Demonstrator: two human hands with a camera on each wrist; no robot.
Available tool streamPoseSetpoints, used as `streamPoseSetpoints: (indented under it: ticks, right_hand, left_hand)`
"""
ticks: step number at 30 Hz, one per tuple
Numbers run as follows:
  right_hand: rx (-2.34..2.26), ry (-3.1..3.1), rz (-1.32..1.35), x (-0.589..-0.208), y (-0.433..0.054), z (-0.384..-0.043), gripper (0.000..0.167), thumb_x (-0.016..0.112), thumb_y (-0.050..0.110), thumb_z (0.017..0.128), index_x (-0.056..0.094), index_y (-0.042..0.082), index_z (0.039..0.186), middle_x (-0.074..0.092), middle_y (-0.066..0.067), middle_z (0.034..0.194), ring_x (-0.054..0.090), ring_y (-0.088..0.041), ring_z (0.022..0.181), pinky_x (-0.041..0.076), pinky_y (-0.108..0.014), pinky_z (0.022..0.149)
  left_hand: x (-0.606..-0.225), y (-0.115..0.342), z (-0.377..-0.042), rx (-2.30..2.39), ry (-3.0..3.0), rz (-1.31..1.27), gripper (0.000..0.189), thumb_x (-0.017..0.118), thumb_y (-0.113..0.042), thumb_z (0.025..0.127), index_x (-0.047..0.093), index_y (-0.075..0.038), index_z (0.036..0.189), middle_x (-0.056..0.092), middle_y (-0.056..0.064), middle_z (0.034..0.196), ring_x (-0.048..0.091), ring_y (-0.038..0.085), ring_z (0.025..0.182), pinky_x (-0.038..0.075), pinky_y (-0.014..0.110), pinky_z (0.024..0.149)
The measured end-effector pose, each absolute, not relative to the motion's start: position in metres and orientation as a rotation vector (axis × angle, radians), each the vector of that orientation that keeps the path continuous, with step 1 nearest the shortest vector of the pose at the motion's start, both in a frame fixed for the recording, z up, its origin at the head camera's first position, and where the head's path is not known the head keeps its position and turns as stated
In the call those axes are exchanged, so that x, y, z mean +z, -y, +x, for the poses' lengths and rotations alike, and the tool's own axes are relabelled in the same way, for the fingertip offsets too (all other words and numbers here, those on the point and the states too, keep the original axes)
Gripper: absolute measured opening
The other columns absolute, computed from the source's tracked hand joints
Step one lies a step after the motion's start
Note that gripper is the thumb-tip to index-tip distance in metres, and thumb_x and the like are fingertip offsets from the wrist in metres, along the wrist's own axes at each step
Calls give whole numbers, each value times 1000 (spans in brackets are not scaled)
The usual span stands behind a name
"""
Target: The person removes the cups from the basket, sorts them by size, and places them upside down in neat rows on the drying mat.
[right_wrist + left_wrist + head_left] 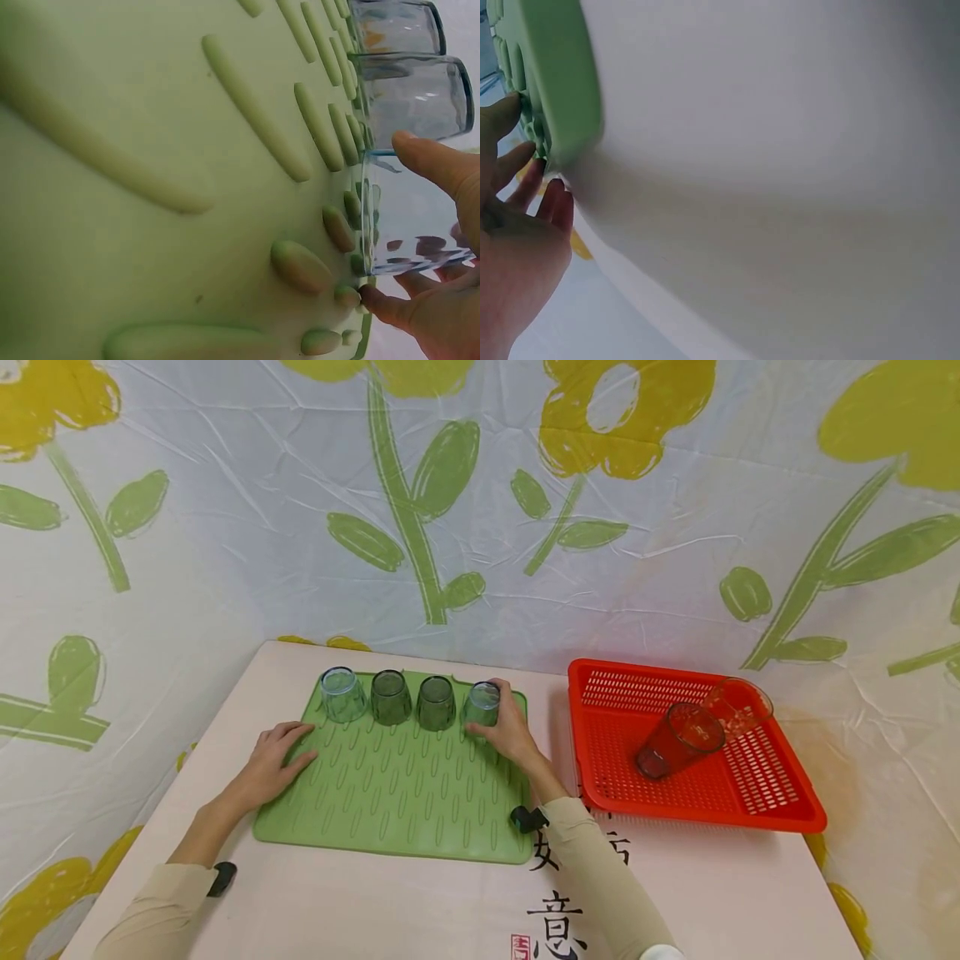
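My right hand (510, 727) holds a short bluish drinking glass (482, 703) at the right end of a row on a green ridged drying mat (405, 793). In the right wrist view the thumb lies on one side of that glass (412, 217) and the fingers on the other; it appears mouth down on the mat. Left of it stand a dark glass (436, 703), another dark glass (391, 697) and a bluish glass (343, 695). My left hand (272, 762) rests at the mat's left edge, fingers loosely extended and holding nothing.
A red perforated basket (611, 789) stands right of the mat, with a tall grey-tinted glass (678, 739) and a clear glass (738, 706) tilted inside. A flower-printed cloth (660, 577) hangs behind the pale table (420, 902), which bears black written characters at the front.
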State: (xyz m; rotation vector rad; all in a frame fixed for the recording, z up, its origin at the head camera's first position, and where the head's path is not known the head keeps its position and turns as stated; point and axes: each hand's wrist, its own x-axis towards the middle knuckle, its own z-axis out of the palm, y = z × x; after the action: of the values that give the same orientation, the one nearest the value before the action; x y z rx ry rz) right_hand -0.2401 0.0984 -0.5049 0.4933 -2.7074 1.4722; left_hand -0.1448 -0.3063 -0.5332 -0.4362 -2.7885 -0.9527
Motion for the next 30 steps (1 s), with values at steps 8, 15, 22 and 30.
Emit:
streamPoseSetpoints:
  ticks: [8,15,22,30]
  right_hand:
    - [1458,2712,536,-501,-101,-237,95,90,10,81,29,0,153,53,-22,140,54,-36,127,45,-53,105]
    - [1455,2771,456,-495,-108,-231,101,89,13,82,24,2,158,45,-24,149,49,-40,133,44,-54,108]
    - [1395,2839,449,-481,-115,-218,95,85,15,87,24,-5,157,27,-28,159,42,-44,138,41,-55,111]
    - [1324,2830,489,-468,-121,-203,88,82,16,90,28,-5,155,29,-30,156,39,-46,140,37,-58,113]
  left_hand:
    - [-534,307,-146,-961,2784,-463,48,69,-8,99,53,13,138,46,36,137,41,55,121,36,68,95]
    - [-531,307,-147,-962,2802,-467,48,68,-10,100,52,13,139,46,37,138,41,55,121,35,69,95]
    - [-530,307,-147,-961,2783,-482,47,69,-6,98,53,15,136,46,38,136,41,56,121,35,68,95]
    - [-526,307,-146,-979,2760,-517,45,69,-3,97,53,18,133,48,41,132,43,57,120,34,67,95]
